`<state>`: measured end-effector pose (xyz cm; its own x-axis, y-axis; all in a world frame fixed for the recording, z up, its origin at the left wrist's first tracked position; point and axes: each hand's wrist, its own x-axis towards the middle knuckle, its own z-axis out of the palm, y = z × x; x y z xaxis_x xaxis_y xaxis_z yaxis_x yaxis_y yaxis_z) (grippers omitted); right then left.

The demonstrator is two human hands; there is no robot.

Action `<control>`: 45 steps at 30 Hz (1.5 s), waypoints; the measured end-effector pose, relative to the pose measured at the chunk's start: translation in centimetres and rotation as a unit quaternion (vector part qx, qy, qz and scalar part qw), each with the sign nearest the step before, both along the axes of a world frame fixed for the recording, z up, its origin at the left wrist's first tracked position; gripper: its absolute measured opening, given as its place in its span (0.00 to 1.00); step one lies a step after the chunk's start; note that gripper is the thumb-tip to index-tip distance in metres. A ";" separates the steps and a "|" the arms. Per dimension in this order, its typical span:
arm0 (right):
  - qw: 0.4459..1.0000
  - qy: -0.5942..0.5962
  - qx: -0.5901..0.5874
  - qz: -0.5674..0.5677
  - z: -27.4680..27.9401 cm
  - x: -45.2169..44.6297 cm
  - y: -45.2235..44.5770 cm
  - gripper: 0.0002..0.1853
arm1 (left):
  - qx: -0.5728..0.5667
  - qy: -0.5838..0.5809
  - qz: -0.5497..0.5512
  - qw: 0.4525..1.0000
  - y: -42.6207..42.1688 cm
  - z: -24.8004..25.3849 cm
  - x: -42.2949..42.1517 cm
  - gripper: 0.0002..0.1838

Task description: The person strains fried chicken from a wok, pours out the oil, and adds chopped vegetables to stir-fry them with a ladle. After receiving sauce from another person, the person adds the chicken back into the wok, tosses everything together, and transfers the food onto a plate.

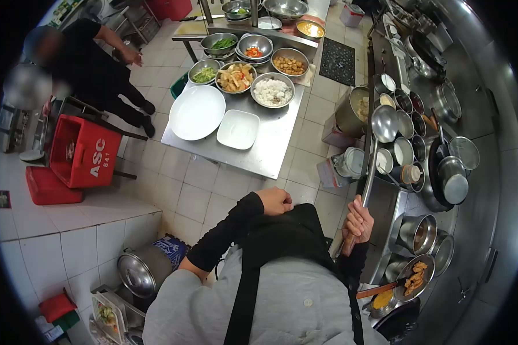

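Observation:
My right hand is wrapped around the wooden-ended handle of a long metal ladle. The ladle's round bowl is over the containers on the cooking counter. Close to my waist, in front of the black apron, my left hand is loosely curled, with nothing visible in it. Near the ladle are several small metal pots of seasoning and a bottle with an orange-brown top.
Ahead, a steel table holds a round white plate, a square white dish, a rice bowl and other food bowls. At left stand a person and a red crate. A lidded pot is at lower left.

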<state>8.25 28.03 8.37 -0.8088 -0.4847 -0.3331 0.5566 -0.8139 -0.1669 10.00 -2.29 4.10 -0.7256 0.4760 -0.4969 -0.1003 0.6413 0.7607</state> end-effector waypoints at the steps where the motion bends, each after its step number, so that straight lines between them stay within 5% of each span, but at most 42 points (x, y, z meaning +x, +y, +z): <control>1: 1.000 -0.007 0.010 0.003 0.4 -1.1 -0.7 0.04 | 0.000 0.009 0.003 1.000 -0.2 -1.0 -0.5 0.22; 8: 0.993 0.026 0.078 0.085 -1.1 -9.8 -3.6 0.06 | 0.062 0.035 0.085 0.994 -1.3 -0.9 -7.0 0.19; 12: 0.986 0.041 0.098 0.132 -1.6 -16.2 -5.0 0.09 | 0.113 0.052 0.301 0.946 -4.0 -1.5 -14.5 0.14; 15: 0.980 0.061 0.099 0.164 -2.1 -21.2 -5.4 0.10 | 0.175 0.088 0.479 0.856 -8.5 -4.5 -21.2 0.12; 18: 0.972 0.070 0.120 0.189 -1.7 -25.9 -5.7 0.10 | -0.027 0.257 0.510 0.820 -16.8 -8.5 -29.4 0.13; 21: 0.970 0.048 0.112 0.210 -1.3 -30.2 -5.3 0.11 | -0.227 0.300 0.511 0.773 -24.3 -8.8 -37.6 0.16; 24: 0.965 0.047 0.124 0.226 -1.5 -33.5 -4.7 0.11 | -0.407 0.205 0.522 0.721 -29.0 -9.5 -43.7 0.27; 25: 0.963 0.048 0.133 0.231 -1.5 -34.3 -4.6 0.11 | -0.388 0.132 0.567 0.714 -25.6 -4.9 -44.7 0.26; 30: 0.961 0.035 0.140 0.234 -1.6 -37.0 -3.7 0.11 | -0.430 0.037 0.514 0.742 -28.5 -7.7 -47.8 0.31; 33: 0.965 0.020 0.135 0.223 -2.0 -37.6 -3.1 0.11 | -0.397 -0.013 0.535 0.746 -31.1 -9.4 -48.1 0.32; 34: 0.966 0.022 0.134 0.220 -2.2 -37.6 -2.9 0.11 | -0.395 0.029 0.559 0.728 -31.3 -9.9 -47.8 0.31; 37: 0.969 0.024 0.126 0.210 -2.4 -37.4 -2.4 0.11 | -0.323 0.114 0.516 0.785 -33.3 -9.5 -47.2 0.24; 38: 0.971 0.024 0.124 0.205 -2.4 -37.2 -2.2 0.11 | -0.070 0.076 0.633 0.767 -33.2 -9.8 -46.9 0.14; 39: 0.971 0.023 0.128 0.199 -2.2 -36.9 -2.0 0.10 | 0.017 0.045 0.644 0.763 -31.7 -7.4 -46.7 0.07; 41: 0.974 0.020 0.141 0.175 -1.6 -35.3 -0.9 0.10 | -0.016 0.137 0.652 0.745 -30.2 -4.5 -45.2 0.06; 45: 0.980 0.045 0.145 0.125 -0.2 -31.3 0.6 0.10 | 0.142 0.212 0.630 0.733 -27.1 -0.7 -42.2 0.10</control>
<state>-23.10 28.63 8.19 -0.7097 -0.5660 -0.4195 0.7045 -0.5652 -0.4293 -32.19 -29.41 3.43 -0.7385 -0.6651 -0.1110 -0.1935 0.0512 0.9798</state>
